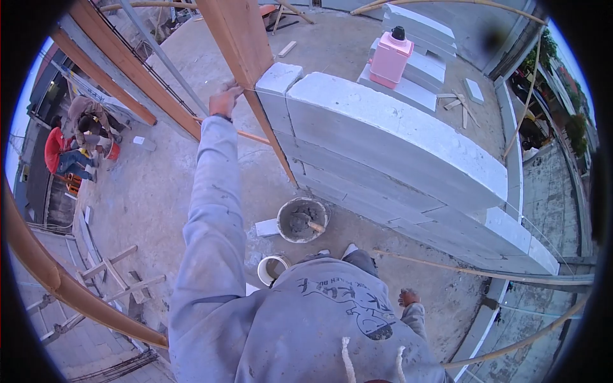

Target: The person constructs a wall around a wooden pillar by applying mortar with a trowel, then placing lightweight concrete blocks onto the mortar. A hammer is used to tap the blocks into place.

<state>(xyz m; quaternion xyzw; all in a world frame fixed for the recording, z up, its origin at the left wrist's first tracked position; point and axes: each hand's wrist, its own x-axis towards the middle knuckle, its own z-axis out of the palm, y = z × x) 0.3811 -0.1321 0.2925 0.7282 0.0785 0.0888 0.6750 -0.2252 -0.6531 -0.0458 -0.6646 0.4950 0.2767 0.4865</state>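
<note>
My left hand (225,101) is raised on an outstretched arm beside a brown post (241,39). Its fingers are pinched at the post's edge on a thin string (265,91), which runs over the pale block wall (383,121). My right hand (408,297) hangs low by my side, fingers loosely apart, holding nothing. Between my feet and the wall stands a round tub of grey mortar (296,227), a wooden-handled tool (315,226) in it. A white bucket (273,269) is nearer my body.
A pink jug (391,60) stands on stacked blocks (421,70) behind the wall. Two people (64,150) crouch far left near a red bucket (113,151). A curved brown pole (57,281), wood scraps (121,274) and a bamboo pole (460,269) surround the work area.
</note>
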